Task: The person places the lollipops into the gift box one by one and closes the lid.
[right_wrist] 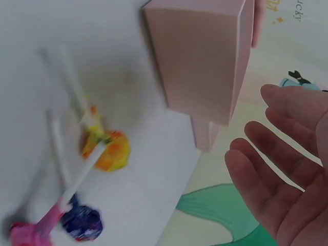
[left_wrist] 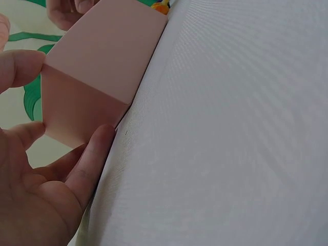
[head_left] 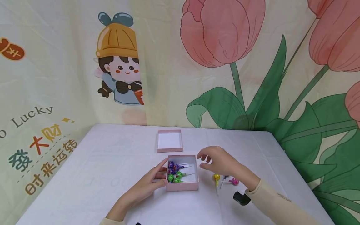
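Observation:
A pink box (head_left: 182, 187) without its lid stands on the table, holding several lollipops: purple ones (head_left: 172, 168) at the back and green ones (head_left: 171, 178) in front, sticks pointing right. My left hand (head_left: 147, 185) rests its fingertips and thumb against the left side and corner of the box; the left wrist view shows them on the box wall (left_wrist: 97, 51). Just off the right side of the box hovers my right hand (head_left: 218, 161), fingers loosely bent, with nothing in them. Below it on the table lie a yellow lollipop (right_wrist: 110, 148), a dark blue one (right_wrist: 82, 223) and a pink one (head_left: 234, 181).
Behind the box lies its pink lid (head_left: 170, 150), white inside face up. A white cloth (head_left: 112, 175) covers the table. Printed curtains (head_left: 166, 62) with tulips and a cartoon figure hang along the back edge. Black wrist camera gear (head_left: 242, 198) shows beside the right sleeve.

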Tool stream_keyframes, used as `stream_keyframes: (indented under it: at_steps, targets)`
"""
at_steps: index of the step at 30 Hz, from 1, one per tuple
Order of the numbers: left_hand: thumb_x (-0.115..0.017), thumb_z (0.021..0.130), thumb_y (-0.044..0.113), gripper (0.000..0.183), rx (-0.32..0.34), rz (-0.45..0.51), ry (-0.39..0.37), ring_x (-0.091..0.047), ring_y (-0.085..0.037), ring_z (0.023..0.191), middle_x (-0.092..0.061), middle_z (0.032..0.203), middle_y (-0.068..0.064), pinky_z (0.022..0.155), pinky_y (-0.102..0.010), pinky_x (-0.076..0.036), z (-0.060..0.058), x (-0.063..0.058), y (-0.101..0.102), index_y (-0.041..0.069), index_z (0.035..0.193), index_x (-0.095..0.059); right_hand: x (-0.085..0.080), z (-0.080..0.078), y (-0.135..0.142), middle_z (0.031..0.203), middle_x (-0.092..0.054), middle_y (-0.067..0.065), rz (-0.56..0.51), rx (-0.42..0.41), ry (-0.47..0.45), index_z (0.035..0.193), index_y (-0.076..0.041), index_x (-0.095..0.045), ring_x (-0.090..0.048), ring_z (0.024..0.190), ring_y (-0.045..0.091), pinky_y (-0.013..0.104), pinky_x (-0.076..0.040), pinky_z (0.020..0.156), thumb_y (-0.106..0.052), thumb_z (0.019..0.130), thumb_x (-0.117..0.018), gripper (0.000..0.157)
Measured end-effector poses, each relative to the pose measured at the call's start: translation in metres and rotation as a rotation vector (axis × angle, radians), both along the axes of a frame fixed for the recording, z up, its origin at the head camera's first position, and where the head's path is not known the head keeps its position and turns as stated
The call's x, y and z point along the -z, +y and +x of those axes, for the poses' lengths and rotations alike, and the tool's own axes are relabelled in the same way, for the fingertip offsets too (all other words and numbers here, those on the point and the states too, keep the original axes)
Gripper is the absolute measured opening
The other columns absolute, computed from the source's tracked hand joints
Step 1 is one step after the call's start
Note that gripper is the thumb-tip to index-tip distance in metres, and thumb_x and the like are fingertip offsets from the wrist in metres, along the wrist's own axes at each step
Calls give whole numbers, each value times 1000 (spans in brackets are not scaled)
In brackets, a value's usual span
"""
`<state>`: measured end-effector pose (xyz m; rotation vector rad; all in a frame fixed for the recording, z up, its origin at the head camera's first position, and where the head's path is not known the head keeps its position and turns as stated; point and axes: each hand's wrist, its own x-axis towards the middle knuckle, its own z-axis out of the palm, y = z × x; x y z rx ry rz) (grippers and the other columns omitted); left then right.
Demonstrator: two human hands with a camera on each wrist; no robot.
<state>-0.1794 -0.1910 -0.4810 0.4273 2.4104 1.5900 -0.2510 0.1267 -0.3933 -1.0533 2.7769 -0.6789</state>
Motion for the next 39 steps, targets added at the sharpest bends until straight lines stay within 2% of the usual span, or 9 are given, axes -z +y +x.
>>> stream_keyframes:
  at_steps: [5, 14, 25, 39]
  targets:
    - [-67, 104, 28, 83, 0, 1, -1, -56, -34, 135, -46, 158, -21, 112, -52, -43, 0, 0, 0, 29, 172, -20, 10, 1, 21, 101, -74, 2, -5, 80, -14, 118, -13, -76, -66, 90, 18, 23, -56, 73, -17, 93, -84, 27]
    - [-66, 105, 30, 81, 2, 4, -15, -55, -33, 136, -45, 160, -21, 113, -54, -41, 1, -2, -2, 31, 171, -20, 22, 2, 47, 94, -69, -6, 13, 147, -42, 116, -11, -77, -61, 83, 12, 21, -55, 68, -14, 91, -85, 26]
    - [-67, 105, 30, 81, 10, 6, -9, -56, -33, 136, -46, 159, -21, 113, -55, -41, 0, 0, -1, 31, 171, -20, 32, 3, 63, 92, -68, -7, 22, 161, -50, 115, -11, -77, -60, 79, 11, 22, -55, 67, -17, 91, -86, 26]
    - [-66, 105, 30, 81, 2, 1, -4, -56, -33, 135, -46, 159, -21, 114, -55, -41, -1, 1, -1, 31, 171, -21, 45, 3, 85, 79, -62, -7, 56, 238, -84, 113, -11, -75, -56, 68, 12, 25, -51, 60, -15, 91, -85, 24]
